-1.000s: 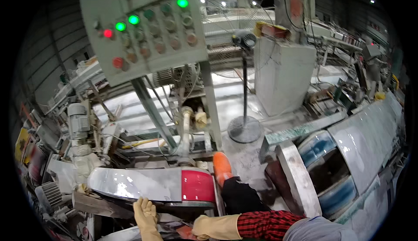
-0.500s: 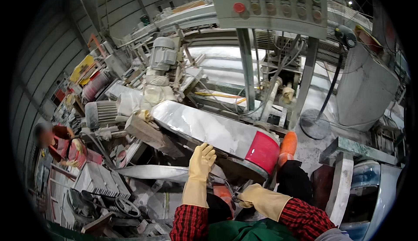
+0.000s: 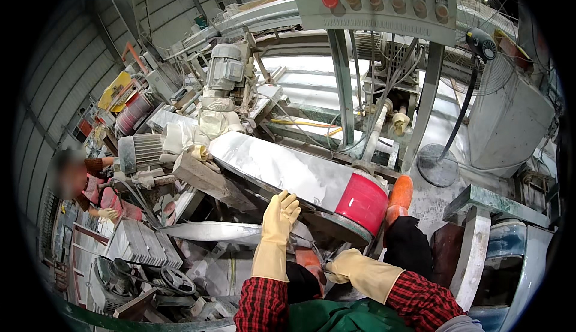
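My left hand (image 3: pixel 279 223), in a pale yellow rubber glove, is raised with its fingers stretched out beside the near edge of a long machine cover (image 3: pixel 282 164). Whether it touches that edge I cannot tell. The cover is white and wet-looking, with a red rounded end (image 3: pixel 362 204). Below that end, my right hand (image 3: pixel 349 267), gloved alike, points left with its fingers closed. What they hold, if anything, is hidden. One orange boot (image 3: pixel 310 267) shows between my hands, the other orange boot (image 3: pixel 399 197) beside the red end.
A control panel (image 3: pixel 372 2) with a red button hangs ahead on metal posts. Left of the cover are a wooden beam (image 3: pixel 210 182), a grey motor (image 3: pixel 141 153) and a handwheel (image 3: pixel 177 280). A pedestal fan (image 3: pixel 482 45) stands right. Another person (image 3: pixel 99 191) is at far left.
My view has tilted slightly, so the panel sits higher and its lit top row is out of sight. The other person has shifted and leans over. My hands stay nearly in place.
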Demonstrator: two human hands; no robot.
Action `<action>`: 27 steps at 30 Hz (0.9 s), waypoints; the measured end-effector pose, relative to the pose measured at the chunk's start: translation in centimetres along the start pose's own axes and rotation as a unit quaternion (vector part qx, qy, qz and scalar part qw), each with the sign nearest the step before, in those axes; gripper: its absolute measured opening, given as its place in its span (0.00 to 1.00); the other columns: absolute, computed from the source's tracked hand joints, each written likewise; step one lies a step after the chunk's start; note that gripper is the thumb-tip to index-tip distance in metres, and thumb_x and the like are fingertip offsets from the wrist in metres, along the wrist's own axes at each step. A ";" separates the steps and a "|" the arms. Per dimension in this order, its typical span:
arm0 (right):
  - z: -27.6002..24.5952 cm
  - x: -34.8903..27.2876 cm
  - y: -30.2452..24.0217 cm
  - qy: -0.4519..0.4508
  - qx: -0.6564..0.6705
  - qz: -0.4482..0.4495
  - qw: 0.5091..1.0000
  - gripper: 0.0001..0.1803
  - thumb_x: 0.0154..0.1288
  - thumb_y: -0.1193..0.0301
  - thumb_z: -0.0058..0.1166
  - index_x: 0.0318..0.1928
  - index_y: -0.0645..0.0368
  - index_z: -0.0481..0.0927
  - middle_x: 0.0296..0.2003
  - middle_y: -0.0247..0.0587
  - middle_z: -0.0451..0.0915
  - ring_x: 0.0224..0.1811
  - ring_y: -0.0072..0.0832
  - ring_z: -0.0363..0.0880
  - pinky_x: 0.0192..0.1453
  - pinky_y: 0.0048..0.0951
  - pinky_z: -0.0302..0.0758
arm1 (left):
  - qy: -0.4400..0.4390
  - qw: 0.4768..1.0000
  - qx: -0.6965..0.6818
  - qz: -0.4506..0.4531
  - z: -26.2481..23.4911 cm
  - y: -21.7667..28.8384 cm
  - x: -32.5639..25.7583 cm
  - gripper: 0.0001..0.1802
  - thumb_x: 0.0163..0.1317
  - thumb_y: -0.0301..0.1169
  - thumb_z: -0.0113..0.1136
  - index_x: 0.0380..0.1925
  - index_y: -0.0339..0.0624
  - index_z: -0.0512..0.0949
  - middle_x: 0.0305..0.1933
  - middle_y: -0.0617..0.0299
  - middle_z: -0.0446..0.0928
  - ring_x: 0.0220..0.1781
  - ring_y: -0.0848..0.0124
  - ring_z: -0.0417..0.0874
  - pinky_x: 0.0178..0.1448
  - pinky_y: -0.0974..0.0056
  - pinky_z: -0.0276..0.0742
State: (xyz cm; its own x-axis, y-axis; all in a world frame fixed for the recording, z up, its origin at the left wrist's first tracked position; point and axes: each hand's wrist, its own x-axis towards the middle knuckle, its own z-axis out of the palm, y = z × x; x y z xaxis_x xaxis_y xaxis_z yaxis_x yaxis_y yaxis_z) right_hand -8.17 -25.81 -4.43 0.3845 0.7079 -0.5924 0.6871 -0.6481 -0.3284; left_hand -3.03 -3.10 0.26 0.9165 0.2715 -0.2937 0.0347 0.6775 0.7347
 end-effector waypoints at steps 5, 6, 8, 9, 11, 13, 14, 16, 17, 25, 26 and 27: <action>1.4 1.5 0.7 -0.027 0.015 -0.007 0.999 0.16 0.58 0.56 0.52 0.30 0.51 0.88 0.31 0.43 0.86 0.36 0.41 0.86 0.38 0.40 0.79 | -0.047 0.999 -0.018 -0.008 0.3 0.0 0.1 0.29 0.76 0.43 0.48 0.67 0.31 0.61 0.52 0.53 0.77 0.41 0.69 0.80 0.50 0.62 0.82; 1.8 1.8 0.9 -0.022 0.081 0.024 0.996 0.17 0.58 0.56 0.52 0.30 0.52 0.88 0.31 0.43 0.86 0.35 0.40 0.86 0.38 0.40 0.79 | -0.027 1.000 -0.012 -0.007 0.4 0.0 0.1 0.28 0.76 0.42 0.48 0.66 0.31 0.62 0.50 0.54 0.77 0.40 0.70 0.78 0.48 0.63 0.81; 2.4 2.4 1.0 -0.018 0.180 0.071 0.981 0.17 0.59 0.55 0.51 0.29 0.52 0.88 0.30 0.43 0.86 0.34 0.39 0.86 0.38 0.39 0.79 | 0.012 1.000 -0.002 -0.003 0.6 -0.1 0.0 0.26 0.76 0.41 0.48 0.63 0.31 0.63 0.46 0.57 0.76 0.36 0.72 0.76 0.45 0.65 0.80; 2.6 2.6 0.9 -0.014 0.212 0.089 0.973 0.17 0.59 0.55 0.51 0.29 0.52 0.88 0.30 0.43 0.86 0.34 0.39 0.86 0.38 0.39 0.79 | -0.006 1.000 -0.003 0.003 0.6 -0.1 0.0 0.25 0.76 0.41 0.48 0.62 0.31 0.64 0.43 0.59 0.74 0.34 0.73 0.73 0.44 0.67 0.78; 2.5 2.8 0.9 -0.018 0.183 0.086 0.979 0.16 0.61 0.56 0.50 0.33 0.51 0.86 0.32 0.43 0.86 0.36 0.40 0.86 0.39 0.40 0.79 | -0.017 1.000 -0.009 -0.011 0.6 0.0 0.1 0.26 0.76 0.41 0.48 0.63 0.31 0.63 0.45 0.59 0.75 0.35 0.73 0.74 0.46 0.67 0.79; 2.0 2.6 0.8 -0.048 0.098 0.048 0.993 0.16 0.65 0.56 0.47 0.47 0.46 0.82 0.38 0.43 0.85 0.42 0.43 0.85 0.44 0.43 0.79 | -0.068 0.997 -0.029 -0.012 0.6 0.2 0.2 0.29 0.76 0.42 0.48 0.66 0.31 0.62 0.55 0.54 0.77 0.45 0.69 0.81 0.54 0.64 0.81; 1.7 2.4 0.8 -0.060 0.059 0.036 0.996 0.18 0.65 0.55 0.48 0.50 0.44 0.81 0.40 0.43 0.85 0.44 0.44 0.85 0.45 0.44 0.80 | -0.043 0.999 -0.007 -0.008 0.6 0.2 0.1 0.29 0.76 0.43 0.49 0.66 0.31 0.63 0.56 0.54 0.77 0.47 0.68 0.81 0.55 0.64 0.81; 1.0 1.7 0.9 -0.057 0.011 0.010 0.998 0.18 0.63 0.54 0.51 0.49 0.44 0.83 0.40 0.43 0.86 0.44 0.45 0.85 0.44 0.43 0.79 | -0.005 0.999 0.034 0.005 0.8 0.1 0.0 0.30 0.75 0.43 0.50 0.66 0.31 0.64 0.57 0.53 0.77 0.51 0.68 0.81 0.58 0.63 0.80; 0.7 1.3 0.9 -0.054 0.003 0.010 0.998 0.17 0.62 0.55 0.52 0.44 0.47 0.86 0.37 0.43 0.86 0.42 0.44 0.86 0.42 0.42 0.79 | -0.005 0.999 0.045 0.000 0.9 0.1 -0.1 0.32 0.74 0.46 0.51 0.66 0.30 0.65 0.60 0.50 0.75 0.57 0.64 0.80 0.61 0.61 0.78; 1.6 0.0 1.5 -0.020 -0.019 0.039 0.999 0.14 0.51 0.61 0.63 0.40 0.45 0.89 0.34 0.39 0.86 0.39 0.40 0.86 0.37 0.43 0.78 | -0.037 0.998 0.052 0.014 1.6 0.0 -0.9 0.38 0.73 0.48 0.52 0.70 0.29 0.59 0.72 0.43 0.64 0.73 0.55 0.68 0.73 0.56 0.67; 1.7 0.1 1.6 -0.018 -0.024 0.041 0.999 0.15 0.51 0.61 0.63 0.40 0.45 0.89 0.33 0.39 0.86 0.39 0.40 0.86 0.37 0.43 0.78 | -0.033 0.998 0.043 0.013 1.7 -0.1 -0.9 0.36 0.72 0.47 0.54 0.69 0.30 0.61 0.71 0.44 0.66 0.72 0.56 0.69 0.72 0.56 0.68; 1.7 0.2 1.6 -0.007 -0.026 0.032 0.999 0.15 0.49 0.60 0.64 0.41 0.45 0.89 0.33 0.40 0.86 0.38 0.41 0.86 0.36 0.43 0.78 | -0.033 0.999 0.037 0.017 1.6 -0.3 -0.9 0.35 0.71 0.47 0.55 0.68 0.32 0.63 0.70 0.45 0.67 0.70 0.56 0.71 0.72 0.56 0.68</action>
State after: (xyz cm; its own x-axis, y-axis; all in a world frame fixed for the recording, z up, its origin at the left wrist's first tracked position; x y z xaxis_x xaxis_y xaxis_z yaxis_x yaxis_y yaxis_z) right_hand -8.05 -27.24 -6.36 0.4203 0.6616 -0.6209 0.6922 -0.6763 -0.2520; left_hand -3.20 -4.67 1.31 0.9418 0.2465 -0.2284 0.0296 0.6162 0.7871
